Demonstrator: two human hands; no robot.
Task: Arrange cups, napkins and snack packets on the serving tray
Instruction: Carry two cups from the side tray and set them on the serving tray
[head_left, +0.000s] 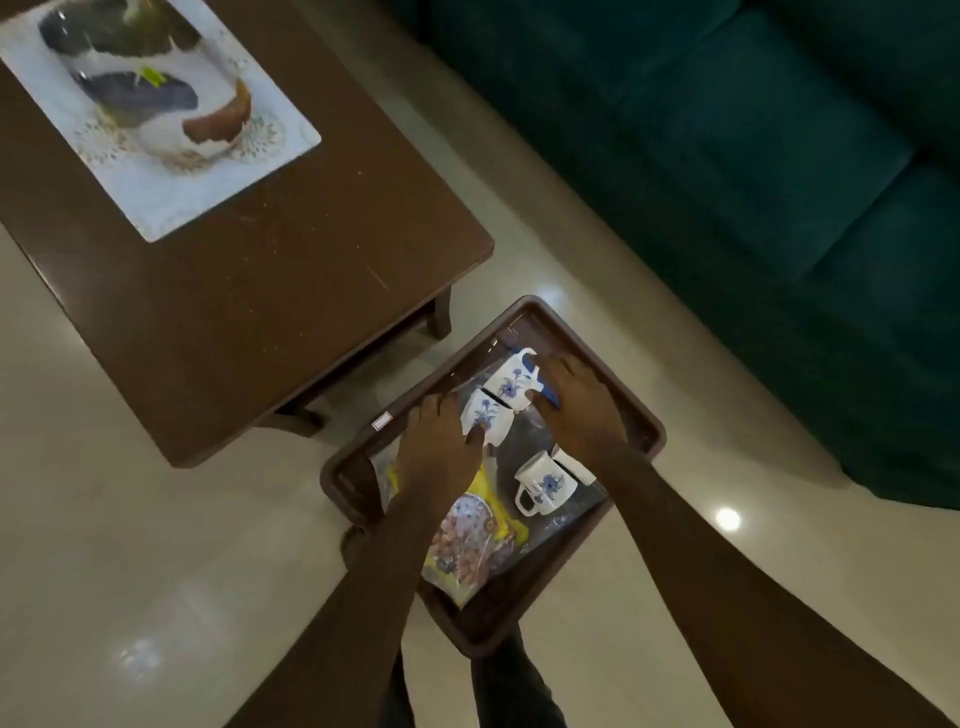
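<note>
A brown serving tray (644, 431) sits low in front of me, above the pale floor. On it lie white cups with blue flowers. My left hand (436, 447) grips one cup (480, 415) near the tray's middle. My right hand (576, 410) grips another cup (511, 382) just beyond it; the two cups touch. A third cup (545, 486) lies on its side at the tray's right, with a white object (574, 465) behind it. A yellow snack packet (478, 535) with nuts lies at the near end, partly under my left forearm. Clear plastic covers part of the tray.
A dark brown coffee table (234, 291) stands to the left, bearing a white mat (171, 192) with a glass bowl (150, 88). A dark green sofa (753, 156) fills the upper right. My legs show under the tray.
</note>
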